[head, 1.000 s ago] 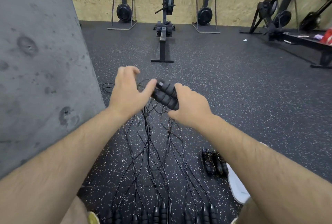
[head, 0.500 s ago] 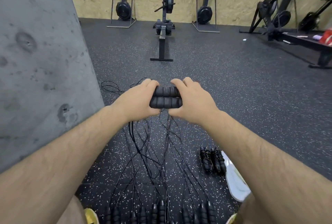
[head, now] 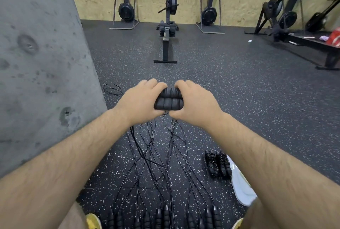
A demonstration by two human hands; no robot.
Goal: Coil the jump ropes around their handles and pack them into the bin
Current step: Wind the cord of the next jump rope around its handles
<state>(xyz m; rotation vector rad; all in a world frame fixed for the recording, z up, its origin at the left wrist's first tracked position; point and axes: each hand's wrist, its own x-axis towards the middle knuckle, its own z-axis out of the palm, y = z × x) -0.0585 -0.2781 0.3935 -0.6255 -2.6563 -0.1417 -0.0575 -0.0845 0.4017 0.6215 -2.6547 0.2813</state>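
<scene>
Above the speckled floor (head: 239, 109), left hand (head: 141, 100) and right hand (head: 195, 102) curled round paired handles (head: 169, 100), handle ends hidden, nearer handles (head: 161, 216) cropped.

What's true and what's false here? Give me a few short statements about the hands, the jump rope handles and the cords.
1. The left hand and the right hand both grip the paired black foam handles. True.
2. The thin black cords below them are wound tightly round the handles. False: they trail loose to the speckled rubber floor.
3. A coiled black rope bundle lies on the floor beside the right forearm. True.
4. The grey concrete pillar stands on the person's right. False: it is on the left.
</scene>
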